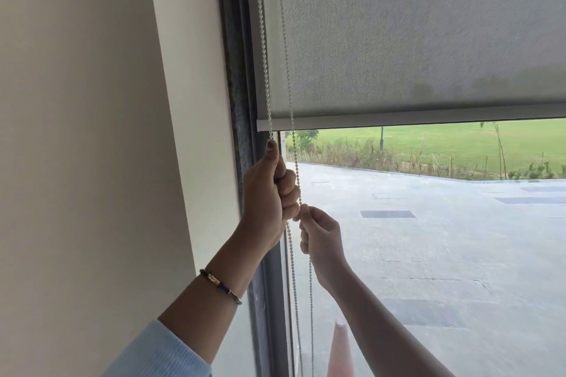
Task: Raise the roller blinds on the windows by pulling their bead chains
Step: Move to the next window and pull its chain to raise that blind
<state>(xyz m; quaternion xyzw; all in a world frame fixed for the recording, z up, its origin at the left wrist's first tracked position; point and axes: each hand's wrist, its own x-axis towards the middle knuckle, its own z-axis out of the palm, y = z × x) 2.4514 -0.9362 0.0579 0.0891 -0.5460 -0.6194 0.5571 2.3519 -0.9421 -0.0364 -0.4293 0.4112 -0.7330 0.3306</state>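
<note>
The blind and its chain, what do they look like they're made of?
The roller blind looks like grey woven mesh fabric with a matte finish: fine diagonal weave shows, and trees show faintly through it. Its bottom bar looks like smooth pale plastic or painted metal. The bead chain seems white plastic, small round beads on a cord, though metal can't be excluded.

Standing close to a plain cream wall (85,119), running down the left and catching soft daylight. Meeting a dark grey window frame (242,95) along the wall's right edge. Looking out through the glass (428,269) onto pale paving (444,239) crossed by cracks and darker rectangular patches. Lying beyond it, a strip of dry weeds (382,153) and a flat green field (444,138). Showing an orange traffic cone (340,349) outside, near the lower edge of the pane.
</note>
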